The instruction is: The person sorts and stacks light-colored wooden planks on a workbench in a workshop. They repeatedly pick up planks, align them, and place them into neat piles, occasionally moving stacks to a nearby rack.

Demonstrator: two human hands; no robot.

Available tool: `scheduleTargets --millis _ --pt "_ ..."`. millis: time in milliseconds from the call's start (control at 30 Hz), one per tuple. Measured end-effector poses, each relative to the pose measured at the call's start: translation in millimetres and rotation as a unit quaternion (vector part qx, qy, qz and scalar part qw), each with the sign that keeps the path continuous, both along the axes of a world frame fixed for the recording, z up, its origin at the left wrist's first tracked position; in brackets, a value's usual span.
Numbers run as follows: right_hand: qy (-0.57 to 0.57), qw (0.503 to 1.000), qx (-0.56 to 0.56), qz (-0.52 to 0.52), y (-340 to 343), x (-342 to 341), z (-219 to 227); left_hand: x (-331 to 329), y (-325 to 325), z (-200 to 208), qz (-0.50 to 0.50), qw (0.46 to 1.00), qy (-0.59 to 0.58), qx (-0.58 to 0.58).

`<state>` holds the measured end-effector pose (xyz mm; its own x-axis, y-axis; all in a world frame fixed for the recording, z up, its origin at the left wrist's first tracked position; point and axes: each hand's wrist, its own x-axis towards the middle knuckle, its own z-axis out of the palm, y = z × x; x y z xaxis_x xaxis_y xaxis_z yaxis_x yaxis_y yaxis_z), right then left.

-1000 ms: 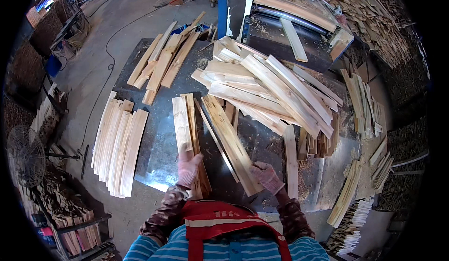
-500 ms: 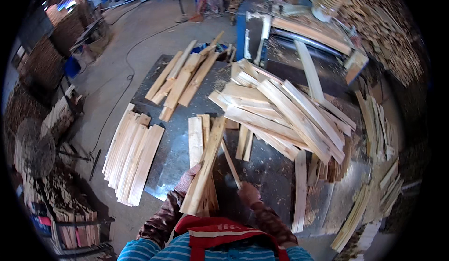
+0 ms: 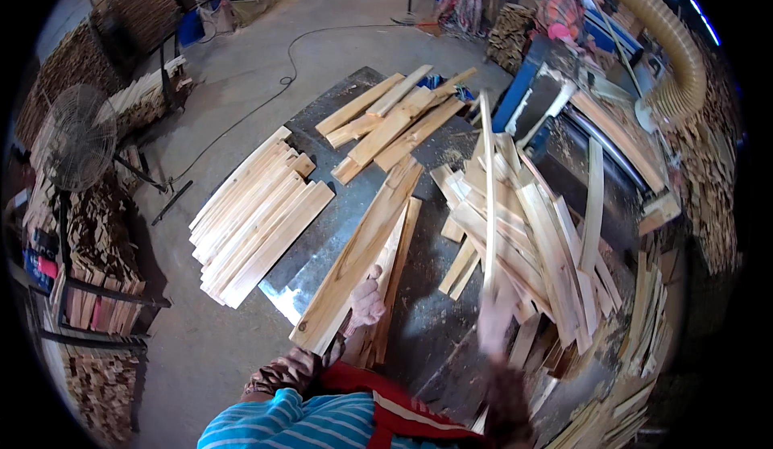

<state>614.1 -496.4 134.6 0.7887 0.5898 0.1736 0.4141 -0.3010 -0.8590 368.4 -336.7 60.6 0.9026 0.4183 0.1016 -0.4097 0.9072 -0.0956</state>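
My left hand (image 3: 368, 300), in a pale glove, is curled at the right edge of a wide wooden plank (image 3: 358, 252). The plank slants away from me, its near end over my left wrist. Beneath and beside it lie more narrow boards (image 3: 400, 268). My right hand (image 3: 497, 324), smeared by motion, grips the lower end of a thin wooden strip (image 3: 489, 191). That strip stands nearly upright in the picture, in front of a jumbled heap of boards (image 3: 523, 231).
A neat row of boards (image 3: 254, 219) lies at the table's left edge. Several planks (image 3: 394, 127) sit at the far end. A machine with a roller (image 3: 608, 147) and a ribbed hose (image 3: 684, 54) stands at the far right. On the left is a floor fan (image 3: 80, 139).
My right hand has swung right and lifted the thin strip from beside the plank. My left hand has shifted from the plank's left edge to its right. The whole view has turned.
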Motion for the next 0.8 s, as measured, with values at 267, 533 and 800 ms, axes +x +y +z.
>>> scheduleTargets --millis 267,533,800 --pt "-0.05 0.986 0.051 0.151 152.8 -32.0 113.5 3.6 -11.7 -18.6 -0.029 0.985 -0.161 -0.062" --pt "0.465 0.847 0.256 -0.003 43.5 -26.1 33.5 3.6 -14.3 17.6 -0.24 0.933 0.021 0.268" --pt "0.529 0.742 0.408 0.052 -79.7 91.1 68.6 25.1 -101.7 102.0 -0.194 0.636 0.366 0.651"
